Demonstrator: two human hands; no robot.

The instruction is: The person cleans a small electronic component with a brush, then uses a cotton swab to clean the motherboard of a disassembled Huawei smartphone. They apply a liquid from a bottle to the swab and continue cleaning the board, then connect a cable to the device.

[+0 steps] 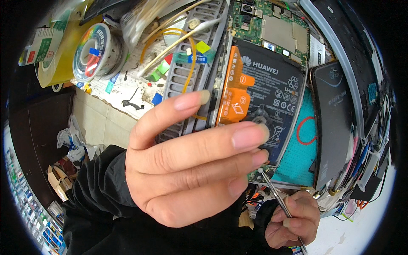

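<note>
An opened smartphone (276, 78) lies in the middle, with a black battery, orange pull tabs and a green circuit board at its far end. Over its lower left part stretches my left hand (187, 165), back up, fingers extended and the topmost one spread apart. Its fingertips overlap the battery; whether they press on it I cannot tell, and the thumb is hidden. At lower right, my right hand (295, 219) grips metal tweezers (278, 197). Their tips reach the phone's near end beside my left fingertips. What the tips touch is too small to make out.
Left of the phone are a slotted grey metal rack (180, 78), cotton swabs (182, 44) and a solder spool (91, 53). A teal mat (295, 148) lies beneath, with a red rubber band (306, 131). A dark phone-sized panel (333, 123) and cables crowd the right.
</note>
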